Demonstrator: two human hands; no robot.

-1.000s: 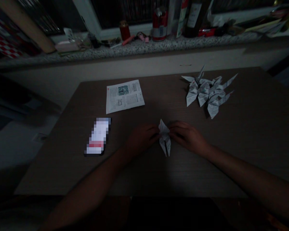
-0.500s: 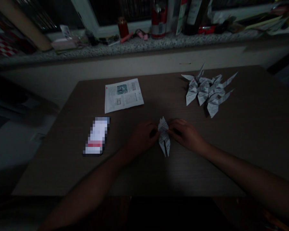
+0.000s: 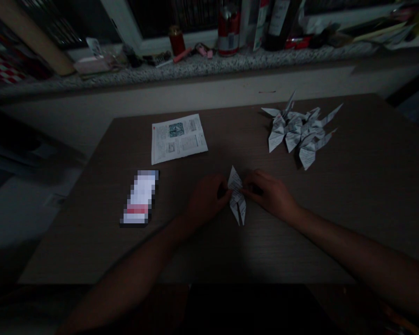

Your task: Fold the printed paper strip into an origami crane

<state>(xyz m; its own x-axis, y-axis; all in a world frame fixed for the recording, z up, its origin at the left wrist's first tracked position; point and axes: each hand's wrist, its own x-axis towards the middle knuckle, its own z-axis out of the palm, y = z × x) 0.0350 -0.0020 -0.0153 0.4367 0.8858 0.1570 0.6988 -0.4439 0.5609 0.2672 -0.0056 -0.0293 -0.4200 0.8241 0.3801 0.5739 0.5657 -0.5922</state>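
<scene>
A folded piece of printed paper, shaped like a narrow origami form, lies on the table between my hands. Its upper end comes to a point, and two slim points split apart at its lower end. My left hand pinches its left edge between thumb and fingers. From the other side, my right hand grips the right edge with thumb and bent fingers. Beyond my right hand stand several folded paper cranes, close together, made of the same printed paper.
A flat printed sheet lies at the back left of the brown table. Nearer me on the left is a phone with a lit, blurred screen. Behind the table, a granite windowsill carries bottles, a jar and small items.
The top of the folded paper now shows one broader point where narrow tips stood before. My fingers have shifted slightly along its edges, and the view has moved a little.
</scene>
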